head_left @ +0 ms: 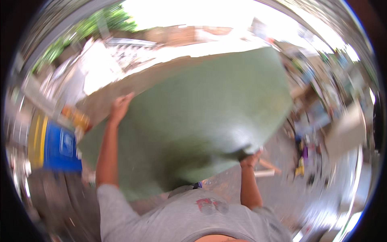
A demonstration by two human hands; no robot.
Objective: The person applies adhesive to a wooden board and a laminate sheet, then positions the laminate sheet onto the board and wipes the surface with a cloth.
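A large, flexible green sheet (201, 101), smooth and slightly shiny, spreads in front of my body and covers most of the middle of the view. It slants from lower left to upper right and sags into dark folds near my waist. On its left part, my left hand (121, 108) is closed on the far edge, arm stretched forward. At the near right edge my right hand (250, 159) grips the sheet, bunching it into a crease. Motion blur softens the fingers of both hands.
To the left stands a blue and yellow box (61, 147). Blurred clutter and a pale board (346, 128) fill the right side. A wooden piece (266, 169) lies on the floor beyond my right hand. Farther off are a brick wall (173, 35) and green foliage (111, 22).
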